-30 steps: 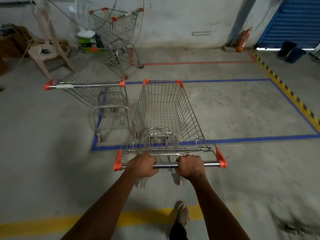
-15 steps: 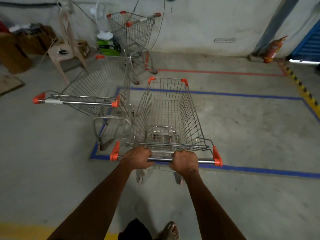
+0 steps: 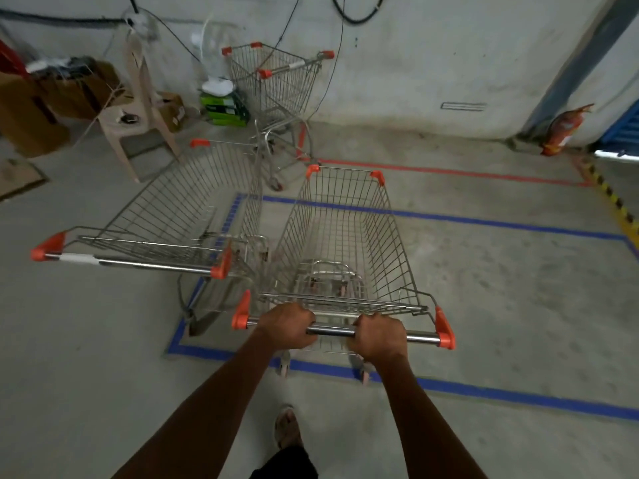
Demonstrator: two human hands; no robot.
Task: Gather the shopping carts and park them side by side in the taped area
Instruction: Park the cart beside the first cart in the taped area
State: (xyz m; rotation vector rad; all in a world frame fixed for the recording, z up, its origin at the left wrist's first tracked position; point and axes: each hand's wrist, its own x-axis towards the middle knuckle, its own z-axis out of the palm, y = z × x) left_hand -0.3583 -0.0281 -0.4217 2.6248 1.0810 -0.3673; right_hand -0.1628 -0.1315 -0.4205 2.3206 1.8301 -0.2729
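Left hand (image 3: 288,324) and right hand (image 3: 378,337) both wrapped round handlebar (image 3: 333,330) of cart (image 3: 340,236); cart long axis points away toward far wall, nose inside blue tape (image 3: 484,388), just beside second cart (image 3: 179,216).

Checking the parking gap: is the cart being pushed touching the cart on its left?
Cannot tell. In the head view, the pushed cart and left cart overlap around their adjoining sides, showing neither gap nor contact plainly.

Single head view, forward and down, close over hands (image 3: 332,331)
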